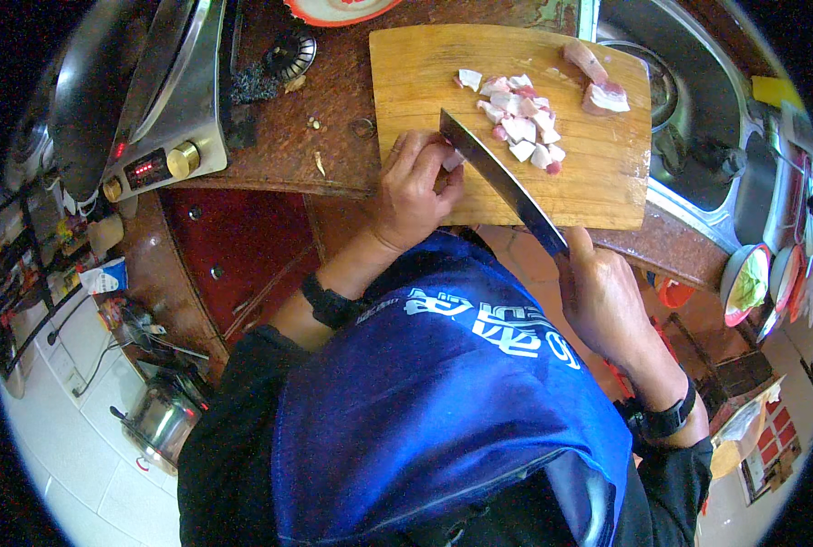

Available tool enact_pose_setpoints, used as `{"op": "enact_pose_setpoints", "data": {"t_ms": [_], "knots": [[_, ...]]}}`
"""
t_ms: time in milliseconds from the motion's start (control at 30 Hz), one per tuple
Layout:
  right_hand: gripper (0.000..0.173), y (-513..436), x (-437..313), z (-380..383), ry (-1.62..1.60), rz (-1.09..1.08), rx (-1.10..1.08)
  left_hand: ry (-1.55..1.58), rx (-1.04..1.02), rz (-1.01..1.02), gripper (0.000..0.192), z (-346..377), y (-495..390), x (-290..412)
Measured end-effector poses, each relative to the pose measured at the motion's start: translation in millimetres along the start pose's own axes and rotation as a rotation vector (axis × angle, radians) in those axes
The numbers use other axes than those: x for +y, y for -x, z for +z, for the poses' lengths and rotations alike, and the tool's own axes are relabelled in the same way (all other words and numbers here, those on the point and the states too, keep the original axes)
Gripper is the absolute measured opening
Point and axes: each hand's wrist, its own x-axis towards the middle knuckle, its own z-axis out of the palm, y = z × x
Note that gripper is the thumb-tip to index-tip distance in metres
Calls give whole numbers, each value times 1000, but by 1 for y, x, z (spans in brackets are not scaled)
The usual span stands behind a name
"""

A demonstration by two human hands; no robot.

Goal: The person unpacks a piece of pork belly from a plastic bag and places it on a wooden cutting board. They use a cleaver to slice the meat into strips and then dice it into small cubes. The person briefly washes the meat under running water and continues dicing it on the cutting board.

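Observation:
My right hand (599,294) grips the handle of a kitchen knife (505,184), whose blade slants up and left over the wooden cutting board (611,184). At the board's left front, my left hand (420,181) pinches a small piece of pale meat (453,161) close beside the blade. Several chunks of pink and white raw meat (519,128) lie in a loose pile near the board's middle. Towards the back right corner rest a longer strip of meat (584,63) and, touching it, a thicker piece with white fat (606,98).
A metal sink (710,184) adjoins the board's right side. Left of the board are a sink strainer (299,57), a dark scouring pad (254,83) and a cooker with a gold knob (183,160). A red-rimmed dish (341,12) stands behind; a bowl of greens (746,285) is at right.

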Motion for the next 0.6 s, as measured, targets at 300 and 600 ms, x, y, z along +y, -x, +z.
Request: {"op": "enact_pose_setpoints", "data": {"t_ms": [300, 600], "knots": [[12, -31, -14, -1, 81, -31, -28, 26, -11, 1, 23, 5, 2, -4], [13, -67, -12, 32, 119, -108, 121, -1, -19, -42, 43, 8, 2, -2]]}}
